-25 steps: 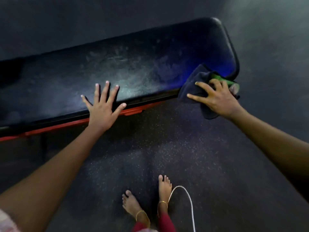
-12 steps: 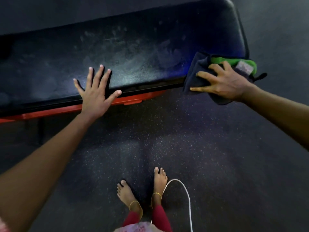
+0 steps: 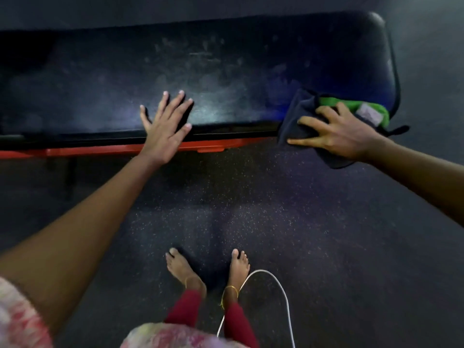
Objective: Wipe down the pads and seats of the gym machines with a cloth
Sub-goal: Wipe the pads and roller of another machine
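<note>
Bench pad (image 3: 226, 79): long, flat, black upholstered pad with rounded corners; the surface shows pale smears and dusty streaks, brightest near the middle of the near edge, and a blue sheen toward the right end.
Bench pad, axis: the long axis runs left to right across the upper part of the view; the rounded right end lies at upper right, and the left end runs out of view.
Bench frame (image 3: 120, 149): a red-orange rail runs under the near edge of the pad, parallel to it.
Cloth (image 3: 298, 114): dark navy, folded and bunched, lying over the near edge of the pad close to its right end; its lower part hangs below the edge, in front of the floor.
Green item (image 3: 351, 106): bright green, with a pale label, lying against the cloth beside the right hand; what it is cannot be told.
Right hand (image 3: 339, 136): laid on the cloth with fingers (image 3: 308, 141) spread and slightly bent, pressing the cloth against the pad edge; whether the thumb hooks the green item cannot be told.
Left hand (image 3: 163, 124): flat on the pad near the middle of its near edge, palm down, fingers straight and fanned, nothing gripped.
Floor (image 3: 326, 247): dark rubber with pale flecks.
Feet (image 3: 183, 270): bare, with thin gold anklets, standing in front of the bench; red trouser legs above them.
Cable (image 3: 278, 292): white, looping past the right foot.
</note>
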`<state>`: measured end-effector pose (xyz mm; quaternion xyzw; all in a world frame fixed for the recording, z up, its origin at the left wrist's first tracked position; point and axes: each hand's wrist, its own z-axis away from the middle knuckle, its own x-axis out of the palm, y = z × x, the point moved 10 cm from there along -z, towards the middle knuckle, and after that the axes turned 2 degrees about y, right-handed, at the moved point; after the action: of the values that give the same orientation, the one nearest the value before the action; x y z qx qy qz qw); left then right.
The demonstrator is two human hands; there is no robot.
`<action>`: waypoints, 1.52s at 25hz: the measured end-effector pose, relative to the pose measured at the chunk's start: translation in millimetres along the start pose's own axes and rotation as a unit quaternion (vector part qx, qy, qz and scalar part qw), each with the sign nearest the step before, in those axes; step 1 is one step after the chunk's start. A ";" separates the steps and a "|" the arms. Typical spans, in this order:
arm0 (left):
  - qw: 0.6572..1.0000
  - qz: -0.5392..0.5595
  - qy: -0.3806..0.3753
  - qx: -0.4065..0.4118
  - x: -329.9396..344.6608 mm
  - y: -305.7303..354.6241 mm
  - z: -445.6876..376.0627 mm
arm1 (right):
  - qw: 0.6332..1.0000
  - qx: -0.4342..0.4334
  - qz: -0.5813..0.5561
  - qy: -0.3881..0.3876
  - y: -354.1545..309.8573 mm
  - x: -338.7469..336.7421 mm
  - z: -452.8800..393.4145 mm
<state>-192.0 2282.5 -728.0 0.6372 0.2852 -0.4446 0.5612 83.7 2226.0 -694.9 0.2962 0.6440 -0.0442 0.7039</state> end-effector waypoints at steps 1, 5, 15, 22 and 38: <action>1.000 0.007 0.000 -0.003 -0.9 -1.3 0.7 | 1.000 -0.002 0.005 -0.008 -0.7 0.6 -6.5; 0.998 0.051 -0.017 -0.015 -0.1 -2.9 0.4 | 0.996 -0.056 0.063 0.013 -52.6 -3.0 -101.0; 0.952 -0.019 0.081 -0.296 -62.9 -132.6 68.4 | 0.999 -0.007 -0.029 0.020 -35.3 -10.1 -93.3; 0.958 -0.028 0.078 -0.274 -69.0 -150.7 82.1 | 1.000 -0.009 0.011 -0.010 -94.4 -20.2 -227.2; 0.959 0.039 0.153 -0.234 -105.7 -177.5 88.7 | 0.996 -0.029 -0.045 0.068 -124.6 -32.3 -283.3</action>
<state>-413.7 2247.7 -713.9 0.5590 0.4383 -0.2404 0.6615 -226.4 2247.8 -708.2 0.2492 0.7043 -0.0366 0.6637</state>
